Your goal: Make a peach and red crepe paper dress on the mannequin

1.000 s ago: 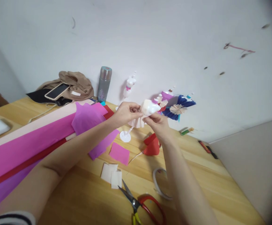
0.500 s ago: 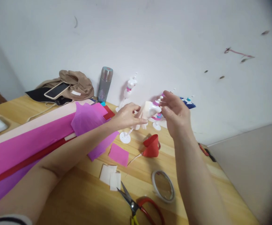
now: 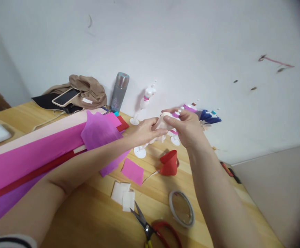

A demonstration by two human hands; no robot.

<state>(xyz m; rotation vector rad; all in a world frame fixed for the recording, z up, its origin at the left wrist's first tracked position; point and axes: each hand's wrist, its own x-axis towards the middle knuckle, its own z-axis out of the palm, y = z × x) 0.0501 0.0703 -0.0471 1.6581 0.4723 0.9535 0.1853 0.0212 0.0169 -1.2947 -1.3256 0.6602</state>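
Between my two hands is a small white dress-form mannequin with a round base [image 3: 140, 152], tilted over the table. Cream crepe paper [image 3: 162, 122] wraps its torso. My left hand [image 3: 145, 131] is closed around the paper on the lower torso, thumb stretched along the front. On the upper torso, my right hand [image 3: 189, 128] pinches the paper with thumb and fingers. Part of the mannequin is hidden by my fingers. Behind it stand another white mannequin [image 3: 149, 92] with a pink band and several partly hidden ones, one with a dark blue paper skirt [image 3: 209, 117].
Scissors [image 3: 146, 227], a tape roll [image 3: 171, 203], white paper pieces [image 3: 128, 201], a pink square [image 3: 132, 171] and a red paper roll [image 3: 168, 163] lie in front. Crepe sheets [image 3: 36, 150] cover the left. Behind are a phone [image 3: 66, 97], brown cloth [image 3: 94, 90] and a thermos [image 3: 120, 91].
My right hand has moved left and closed onto the paper-wrapped upper torso; before, it hovered open beside it. My left hand keeps its hold. The view has shifted slightly.
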